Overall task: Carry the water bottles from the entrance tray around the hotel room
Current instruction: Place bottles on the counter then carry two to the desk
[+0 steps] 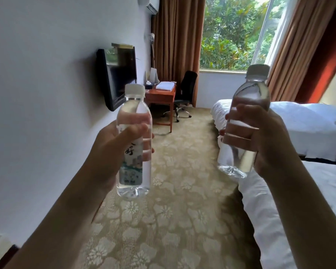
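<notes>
Two clear plastic water bottles with white caps are up in the air, one in each hand. The left hand (113,152) wraps the labelled bottle (133,144). The right hand (260,136) wraps the plain bottle (244,121), tilted. Below is flowery carpet (182,210), then white beds (308,129), then a wooden desk (161,96).

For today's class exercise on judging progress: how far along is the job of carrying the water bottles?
Done: both bottles are picked up; no entrance tray is in view. In hand: the left hand grips the labelled bottle, the right hand the tilted bottle, over the carpet beside the beds. Left: neither bottle is set down yet.
</notes>
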A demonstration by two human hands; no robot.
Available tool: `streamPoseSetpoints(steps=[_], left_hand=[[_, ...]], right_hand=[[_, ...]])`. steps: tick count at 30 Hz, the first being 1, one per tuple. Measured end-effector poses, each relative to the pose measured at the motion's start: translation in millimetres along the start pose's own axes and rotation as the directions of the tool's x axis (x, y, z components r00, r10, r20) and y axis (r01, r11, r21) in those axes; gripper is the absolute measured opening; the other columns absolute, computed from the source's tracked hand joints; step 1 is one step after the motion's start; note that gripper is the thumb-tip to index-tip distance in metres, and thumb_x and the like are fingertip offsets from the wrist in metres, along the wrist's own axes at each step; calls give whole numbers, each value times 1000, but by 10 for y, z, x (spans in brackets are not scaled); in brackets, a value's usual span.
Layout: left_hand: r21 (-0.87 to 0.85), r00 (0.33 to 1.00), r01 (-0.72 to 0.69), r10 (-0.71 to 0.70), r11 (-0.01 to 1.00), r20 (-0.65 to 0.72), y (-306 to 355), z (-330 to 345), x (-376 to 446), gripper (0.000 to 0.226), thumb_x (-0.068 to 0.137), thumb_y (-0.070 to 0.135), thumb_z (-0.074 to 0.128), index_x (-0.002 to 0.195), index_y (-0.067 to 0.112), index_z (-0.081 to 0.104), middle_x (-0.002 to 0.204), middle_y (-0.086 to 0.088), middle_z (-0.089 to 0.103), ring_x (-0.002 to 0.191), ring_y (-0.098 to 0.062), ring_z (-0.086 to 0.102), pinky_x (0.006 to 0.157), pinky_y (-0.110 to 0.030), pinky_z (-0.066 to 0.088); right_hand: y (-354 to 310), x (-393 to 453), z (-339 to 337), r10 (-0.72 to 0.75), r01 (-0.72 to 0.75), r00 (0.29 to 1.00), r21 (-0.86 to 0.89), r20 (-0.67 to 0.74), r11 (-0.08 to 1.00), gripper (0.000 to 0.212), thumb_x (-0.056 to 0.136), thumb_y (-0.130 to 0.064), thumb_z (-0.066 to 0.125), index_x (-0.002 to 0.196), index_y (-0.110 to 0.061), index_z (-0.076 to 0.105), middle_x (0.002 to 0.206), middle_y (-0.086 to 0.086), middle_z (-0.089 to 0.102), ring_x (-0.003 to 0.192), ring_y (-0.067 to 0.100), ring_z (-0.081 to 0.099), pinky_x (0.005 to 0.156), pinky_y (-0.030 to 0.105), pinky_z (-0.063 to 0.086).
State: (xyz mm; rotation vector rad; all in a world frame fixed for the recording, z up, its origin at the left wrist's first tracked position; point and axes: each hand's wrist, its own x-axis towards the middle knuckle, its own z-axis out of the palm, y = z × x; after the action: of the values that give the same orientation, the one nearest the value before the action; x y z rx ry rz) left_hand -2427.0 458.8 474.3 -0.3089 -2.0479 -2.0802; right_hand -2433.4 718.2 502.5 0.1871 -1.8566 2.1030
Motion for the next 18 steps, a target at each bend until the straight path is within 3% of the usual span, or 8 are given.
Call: streamPoseSetpoints(steps=[3,8,13,18], left_hand=[[4,1000,-15,15,1000,-11,-270,-105,648,23,75,42,59,94,30,65,85,2,74,70,-13,72,54,-19,54],[-26,999,-31,32,999,10,-644,-168,1885,40,63,47,68,96,24,67,80,2,72,69,-15,71,55,-23,55],[-60,999,-18,21,998,35,-892,-28,3102,30,71,39,66,97,24,66,76,4,71,67,-14,71,55,-22,55],[-72,998,18,-13,997,64,-1233,168,4100,44,66,43,69,104,22,65,81,3,72,71,-15,72,58,-24,56]], right_hand=[[286,648,119,-1,1,1000,-10,-21,1000,25,83,-26,68,107,-19,66,87,-1,70,73,19,73,61,30,60],[679,1799,352,-11,10,999,-46,-37,999,25,88,-23,63,113,-19,64,87,-3,71,75,18,75,60,27,59],[923,2803,418,-3,0,999,-43,-54,999,33,77,-28,67,110,-20,64,83,-3,72,75,20,75,58,27,59],[1251,3735,271,5,-9,995,-34,-101,999,30,83,-25,68,113,-21,63,92,3,71,76,21,75,60,28,60]])
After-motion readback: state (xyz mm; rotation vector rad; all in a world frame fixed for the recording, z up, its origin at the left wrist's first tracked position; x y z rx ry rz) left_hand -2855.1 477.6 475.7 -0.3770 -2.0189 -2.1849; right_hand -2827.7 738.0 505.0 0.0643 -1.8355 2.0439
